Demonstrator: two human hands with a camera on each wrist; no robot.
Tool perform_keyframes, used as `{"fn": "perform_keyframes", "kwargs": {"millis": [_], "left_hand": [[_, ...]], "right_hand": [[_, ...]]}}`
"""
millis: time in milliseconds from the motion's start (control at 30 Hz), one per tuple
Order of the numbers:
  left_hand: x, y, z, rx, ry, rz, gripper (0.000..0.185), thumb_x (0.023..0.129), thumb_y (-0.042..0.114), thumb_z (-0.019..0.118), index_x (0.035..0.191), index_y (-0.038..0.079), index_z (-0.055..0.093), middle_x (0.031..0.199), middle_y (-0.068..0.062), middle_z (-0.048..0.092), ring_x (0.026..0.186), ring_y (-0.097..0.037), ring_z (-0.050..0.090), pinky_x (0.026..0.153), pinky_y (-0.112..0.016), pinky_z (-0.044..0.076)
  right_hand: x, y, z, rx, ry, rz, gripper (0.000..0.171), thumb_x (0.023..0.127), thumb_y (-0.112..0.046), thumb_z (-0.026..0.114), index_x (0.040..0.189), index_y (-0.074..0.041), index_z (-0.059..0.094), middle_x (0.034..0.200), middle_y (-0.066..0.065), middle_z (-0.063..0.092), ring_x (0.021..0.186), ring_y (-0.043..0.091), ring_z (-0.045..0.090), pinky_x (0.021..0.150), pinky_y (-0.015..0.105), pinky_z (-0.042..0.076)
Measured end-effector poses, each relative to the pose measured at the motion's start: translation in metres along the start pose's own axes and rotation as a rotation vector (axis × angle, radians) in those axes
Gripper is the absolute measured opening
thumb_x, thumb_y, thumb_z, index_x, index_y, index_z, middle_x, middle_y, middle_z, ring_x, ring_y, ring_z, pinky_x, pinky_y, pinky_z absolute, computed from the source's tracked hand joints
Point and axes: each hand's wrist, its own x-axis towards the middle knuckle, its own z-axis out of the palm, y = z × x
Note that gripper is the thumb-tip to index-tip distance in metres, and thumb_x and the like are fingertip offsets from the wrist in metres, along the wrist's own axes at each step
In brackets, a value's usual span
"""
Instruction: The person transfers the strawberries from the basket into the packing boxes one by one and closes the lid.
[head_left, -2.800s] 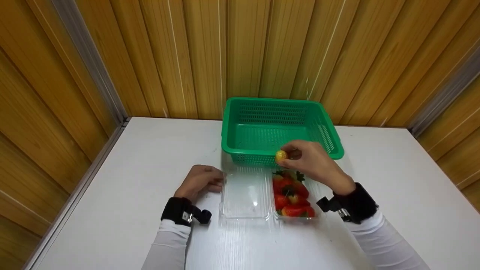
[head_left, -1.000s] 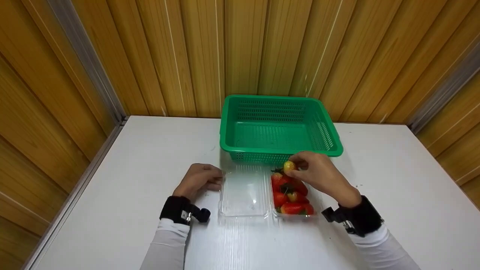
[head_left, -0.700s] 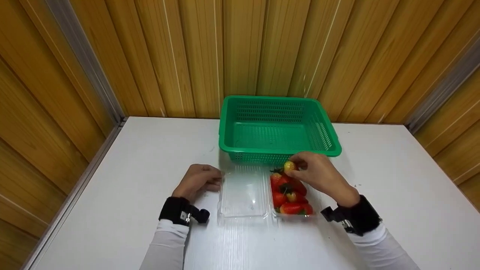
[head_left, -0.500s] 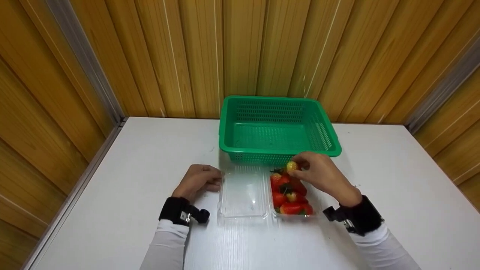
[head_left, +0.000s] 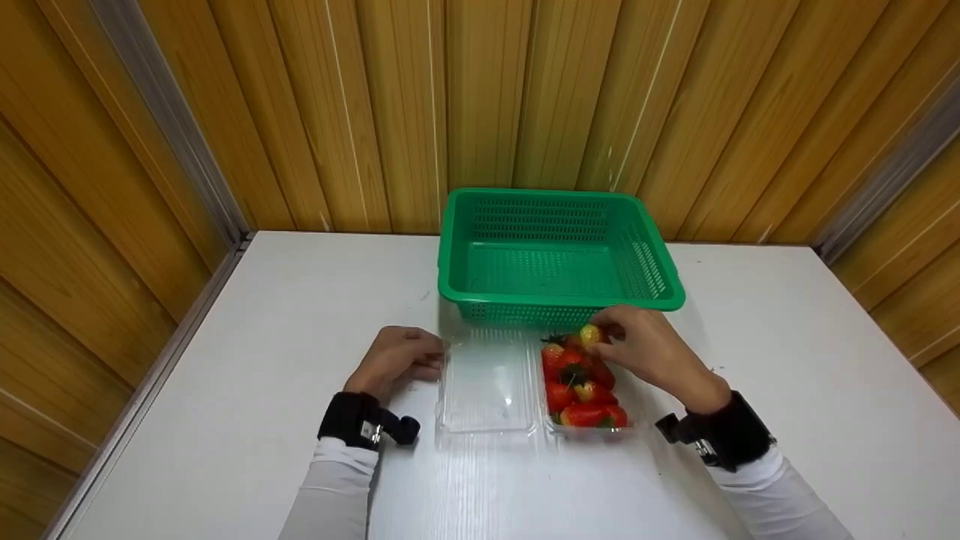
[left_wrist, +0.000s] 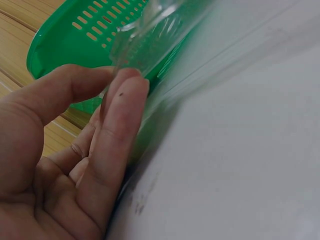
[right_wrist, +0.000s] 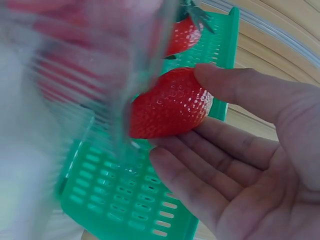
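An open clear plastic clamshell box lies on the table. Its tray (head_left: 592,430) at right is filled with red strawberries (head_left: 577,414); its flat lid (head_left: 491,390) lies to the left. My right hand (head_left: 641,346) pinches one strawberry (right_wrist: 172,102) between thumb and fingers, over the tray's far right corner. In the head view this strawberry shows its pale yellow end. My left hand (head_left: 399,357) pinches the lid's far left edge between thumb and forefinger, seen close in the left wrist view.
Behind the box stands a green plastic basket (head_left: 555,300) with slotted sides, and no fruit shows in it. The white table (head_left: 322,300) meets wood-patterned panels (head_left: 300,112) at the back and sides.
My right hand has brought the strawberry from the basket's front rim down over the tray, then shifted it slightly right. My left hand has stayed at the lid's edge.
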Motion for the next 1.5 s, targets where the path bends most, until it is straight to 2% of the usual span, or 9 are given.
{"fn": "perform_keyframes", "kwargs": {"millis": [133,567,867,1100,1300,1500], "left_hand": [[0.001,0.000,0.001,-0.002,0.003,-0.013,0.016,0.091,0.003,0.077,0.101,-0.009,0.074,0.091,-0.017,0.071,0.075,-0.020,0.071,0.072,-0.032,0.066],[0.000,0.000,-0.002,0.010,0.002,-0.013,0.017,0.092,0.004,0.078,0.102,-0.009,0.074,0.091,-0.018,0.072,0.075,-0.021,0.072,0.071,-0.032,0.066],[-0.002,0.001,-0.004,0.053,0.010,-0.028,0.018,0.092,0.008,0.078,0.103,-0.007,0.075,0.093,-0.017,0.072,0.074,-0.020,0.073,0.072,-0.031,0.065],[0.000,0.000,-0.006,0.067,0.004,-0.018,0.019,0.091,0.006,0.077,0.102,-0.009,0.074,0.087,-0.016,0.072,0.069,-0.018,0.072,0.069,-0.030,0.065],[0.000,-0.002,-0.006,0.055,0.005,-0.023,0.019,0.092,0.005,0.077,0.103,-0.010,0.073,0.093,-0.017,0.073,0.074,-0.020,0.073,0.070,-0.030,0.065],[-0.003,0.001,-0.007,0.068,-0.004,-0.018,0.020,0.093,0.007,0.077,0.104,-0.010,0.074,0.090,-0.017,0.073,0.073,-0.020,0.073,0.071,-0.031,0.065]], "right_hand": [[0.000,0.003,0.002,-0.017,0.000,-0.015,0.025,0.091,-0.005,0.084,0.113,0.003,0.075,0.100,0.009,0.069,0.091,0.030,0.062,0.077,0.037,0.059],[0.001,0.005,0.007,-0.047,0.008,-0.049,0.024,0.091,-0.001,0.083,0.113,0.004,0.075,0.099,0.010,0.069,0.090,0.031,0.061,0.078,0.040,0.059],[0.001,0.004,0.011,-0.061,-0.001,-0.033,0.025,0.091,-0.002,0.083,0.114,0.004,0.074,0.102,0.011,0.070,0.091,0.029,0.062,0.081,0.043,0.060],[0.002,0.002,0.013,-0.079,0.020,-0.071,0.021,0.089,0.003,0.081,0.109,0.002,0.074,0.097,0.008,0.068,0.089,0.026,0.060,0.077,0.042,0.057],[0.002,0.002,0.015,-0.100,0.017,-0.064,0.022,0.089,0.002,0.082,0.110,0.003,0.074,0.099,0.010,0.069,0.090,0.027,0.061,0.079,0.043,0.059],[0.002,0.002,0.016,-0.101,0.013,-0.050,0.024,0.090,0.003,0.081,0.113,0.004,0.073,0.100,0.011,0.068,0.090,0.028,0.060,0.080,0.043,0.059]]}}
